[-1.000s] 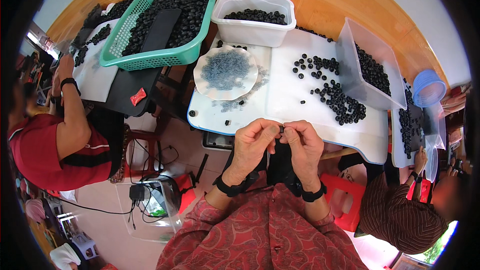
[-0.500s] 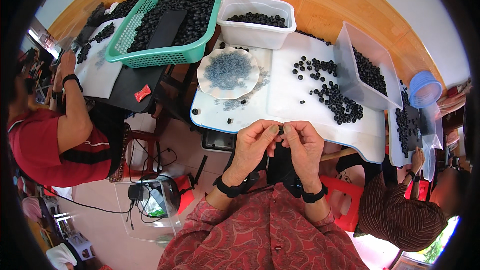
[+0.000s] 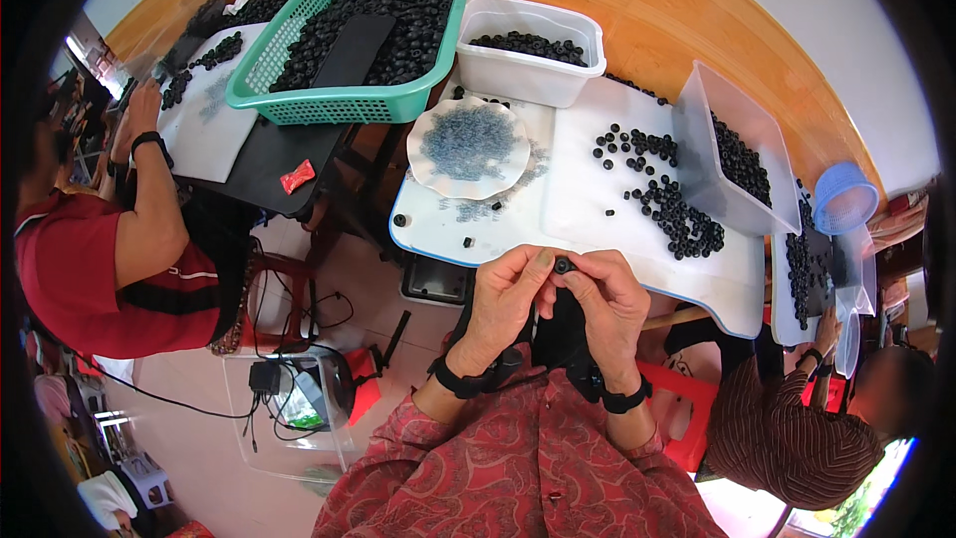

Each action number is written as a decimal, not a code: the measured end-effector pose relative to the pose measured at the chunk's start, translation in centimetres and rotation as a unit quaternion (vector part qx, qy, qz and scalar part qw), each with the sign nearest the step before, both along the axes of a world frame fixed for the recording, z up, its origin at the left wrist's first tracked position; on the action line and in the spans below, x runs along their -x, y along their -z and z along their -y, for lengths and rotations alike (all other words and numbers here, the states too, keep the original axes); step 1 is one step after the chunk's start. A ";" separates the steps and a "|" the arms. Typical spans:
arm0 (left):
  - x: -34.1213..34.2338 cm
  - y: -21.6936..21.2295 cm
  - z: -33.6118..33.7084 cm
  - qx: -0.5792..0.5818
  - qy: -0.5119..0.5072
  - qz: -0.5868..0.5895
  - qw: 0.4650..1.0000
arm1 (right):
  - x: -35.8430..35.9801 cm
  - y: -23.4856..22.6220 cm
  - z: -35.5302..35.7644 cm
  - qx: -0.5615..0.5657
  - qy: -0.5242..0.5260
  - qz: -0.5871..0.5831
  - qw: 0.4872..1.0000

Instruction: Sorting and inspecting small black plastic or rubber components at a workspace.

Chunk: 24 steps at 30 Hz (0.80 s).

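In front of my chest, just past the table's near edge, I pinch a small black round part with a central hole (image 3: 564, 265) between my fingertips. My left hand (image 3: 506, 301) closes on its left side, thumb against the index finger. From the other side, the thumb and fingers of my right hand (image 3: 607, 305) close on it. Ahead to the left, a pale wavy-rimmed plate (image 3: 422, 165) bears a heap of tiny clear bluish pieces. Loose black parts (image 3: 685, 224) of the same kind lie ahead to the right on the white tabletop (image 3: 568, 209).
A green basket (image 3: 329, 107) and a white tub (image 3: 528, 80) hold many black parts. A clear bin (image 3: 732, 184) lies tipped at right, beside a blue basket (image 3: 844, 199). Co-workers sit left (image 3: 119, 269) and right (image 3: 787, 428). Cables (image 3: 289, 379) hang over a floor box.
The black part between my fingers now shows its round face and hole; before, my fingertips mostly covered it. My right fingers have shifted around it. The view has shifted slightly.
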<state>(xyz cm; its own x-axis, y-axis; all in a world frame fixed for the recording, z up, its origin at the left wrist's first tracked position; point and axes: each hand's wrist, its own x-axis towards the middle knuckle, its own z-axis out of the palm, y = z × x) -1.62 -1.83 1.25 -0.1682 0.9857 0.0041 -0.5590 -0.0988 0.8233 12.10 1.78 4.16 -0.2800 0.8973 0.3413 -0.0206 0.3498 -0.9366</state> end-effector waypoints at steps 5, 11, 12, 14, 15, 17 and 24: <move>0.0 -0.8 0.3 -0.077 0.000 -0.017 0.997 | -0.2 -0.4 -0.2 -0.010 -0.001 -0.014 1.000; 0.4 -1.0 0.0 -0.109 -0.027 -0.109 0.988 | 0.2 -1.1 -0.2 -0.028 0.013 0.028 0.999; 0.5 -1.1 -0.1 -0.109 -0.036 -0.130 0.985 | 0.3 -1.1 -0.3 -0.039 0.018 0.038 0.998; 0.6 -1.2 0.0 -0.115 -0.047 -0.138 0.983 | 0.6 -1.4 -0.2 -0.054 0.024 0.049 0.997; 0.6 -1.3 0.0 -0.119 -0.058 -0.145 0.981 | 0.7 -1.5 -0.1 -0.069 0.031 0.059 0.995; 0.7 -1.5 0.0 -0.117 -0.063 -0.155 0.979 | 0.7 -1.5 -0.2 -0.083 0.038 0.070 0.993; -0.1 -1.6 0.1 -0.077 -0.061 -0.079 0.992 | 1.6 -0.8 0.3 -0.118 0.098 0.057 0.987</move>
